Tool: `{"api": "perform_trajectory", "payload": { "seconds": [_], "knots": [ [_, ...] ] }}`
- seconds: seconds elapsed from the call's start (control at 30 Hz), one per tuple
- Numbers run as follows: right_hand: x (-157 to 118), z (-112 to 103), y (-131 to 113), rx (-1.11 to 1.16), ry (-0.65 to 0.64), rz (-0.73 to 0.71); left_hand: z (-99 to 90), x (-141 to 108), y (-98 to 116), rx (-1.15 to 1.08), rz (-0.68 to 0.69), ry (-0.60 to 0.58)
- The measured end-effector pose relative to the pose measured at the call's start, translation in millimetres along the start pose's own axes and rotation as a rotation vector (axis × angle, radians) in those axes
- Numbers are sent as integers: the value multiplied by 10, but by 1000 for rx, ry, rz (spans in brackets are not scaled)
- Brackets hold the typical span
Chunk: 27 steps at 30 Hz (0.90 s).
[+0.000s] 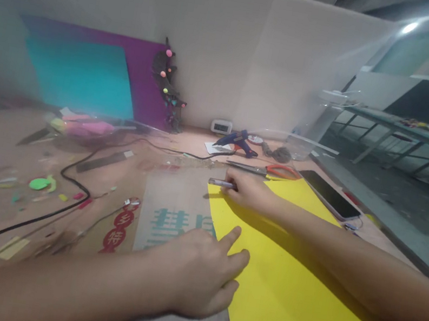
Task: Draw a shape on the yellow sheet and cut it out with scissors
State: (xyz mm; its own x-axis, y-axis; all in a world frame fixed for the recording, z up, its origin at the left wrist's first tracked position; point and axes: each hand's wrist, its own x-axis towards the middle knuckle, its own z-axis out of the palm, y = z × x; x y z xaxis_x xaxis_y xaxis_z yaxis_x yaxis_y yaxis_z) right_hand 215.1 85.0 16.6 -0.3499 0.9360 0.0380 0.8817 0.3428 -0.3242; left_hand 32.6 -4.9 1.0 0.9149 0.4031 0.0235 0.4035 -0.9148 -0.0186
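Note:
A yellow sheet of paper (292,288) lies at a slant in front of me, over a printed board. My left hand (201,273) rests at the sheet's left edge, its fingers spread and touching the paper, with nothing held. At the sheet's far left corner, my right hand (248,191) is closed around a slim pale pen (219,183), which points left. The pen's other end is hidden in the fingers. Just beyond that hand lie scissors (278,170) with orange handles.
A blue glue gun (238,141) stands near the wall; its black cord (68,171) winds left. A phone (330,193) lies right of the sheet. Paper scraps and a green piece (39,184) litter the left. Behind stand turquoise (80,75) and purple sheets (145,67) and a decorated dark crescent (165,84).

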Motion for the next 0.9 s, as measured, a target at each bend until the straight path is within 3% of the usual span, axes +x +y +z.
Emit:
{"api": "perform_trajectory", "payload": {
  "seconds": [0.1,0.3,0.57,0.8,0.9],
  "knots": [
    [0,-9,-23,42,-3,10,-4,3,9,10,-21,4],
    [-275,-98,-85,116,-232,14,22,13,-31,4,22,20],
    [-17,14,-37,-30,16,3,41,9,-29,20,8,30],
    [-309,-122,-77,125,-244,24,27,0,-42,-8,21,32],
    [-274,-130,-80,58,-213,27,21,-1,-41,-14,17,40]
  ]
}}
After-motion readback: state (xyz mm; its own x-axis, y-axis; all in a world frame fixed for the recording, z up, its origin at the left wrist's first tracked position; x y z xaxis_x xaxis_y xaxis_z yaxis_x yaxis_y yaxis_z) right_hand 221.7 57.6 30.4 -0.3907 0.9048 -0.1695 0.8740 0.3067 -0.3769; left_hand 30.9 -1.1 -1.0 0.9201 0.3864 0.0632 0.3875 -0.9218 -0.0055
